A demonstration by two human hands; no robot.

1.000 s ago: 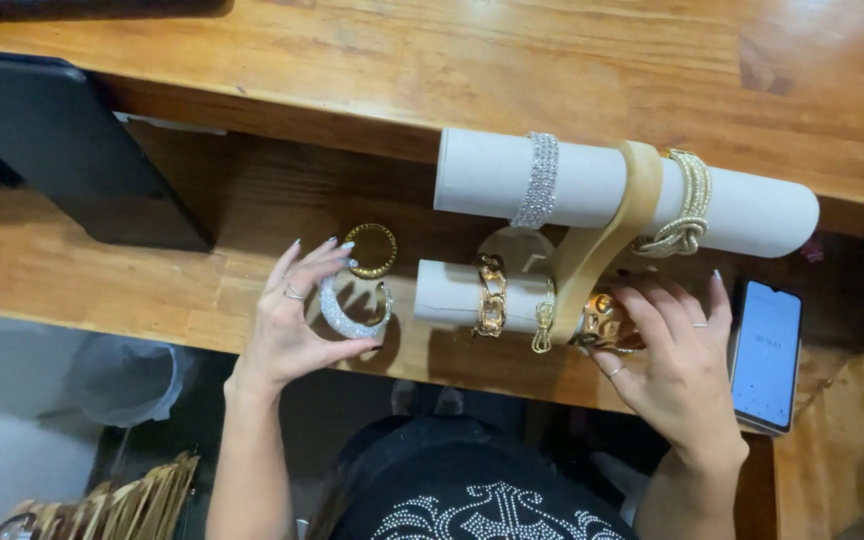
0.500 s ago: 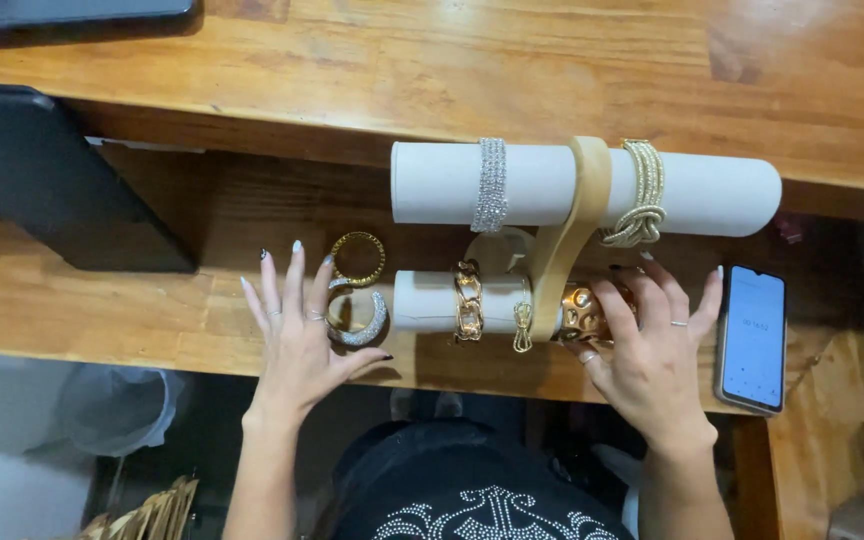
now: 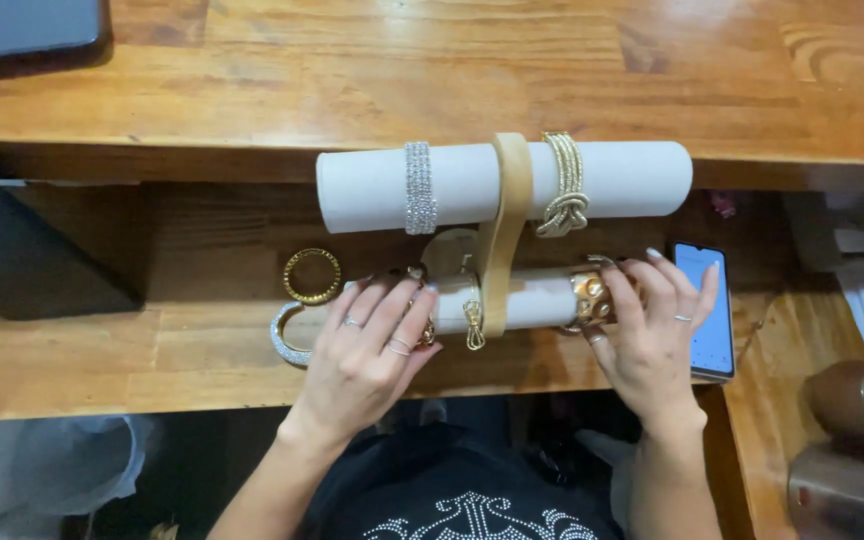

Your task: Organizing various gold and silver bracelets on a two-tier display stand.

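Note:
A two-tier bracelet stand with a tan wooden upright [image 3: 510, 225] is on the wooden table [image 3: 202, 90]. Its upper white roll [image 3: 472, 185] carries a silver rhinestone bracelet [image 3: 419, 187] and a gold knot bracelet [image 3: 564, 185]. My left hand [image 3: 367, 350] covers the left end of the lower white roll [image 3: 537, 303], fingers on a gold bracelet [image 3: 428, 330] there. My right hand [image 3: 652, 340] grips a chunky gold bracelet [image 3: 590, 298] at the roll's right end. A thin gold bracelet [image 3: 473, 322] hangs beside the upright.
A gold bangle [image 3: 312, 276] and a silver sparkly bangle [image 3: 287, 340] lie left of my left hand. A phone [image 3: 709, 310] lies just right of my right hand. A dark panel [image 3: 22, 260] stands at the left, metal containers [image 3: 857, 440] at the lower right.
My left hand let go of the silver sparkly bangle, left it on the table and moved right onto the lower roll's left end. My right hand stayed at the chunky gold bracelet.

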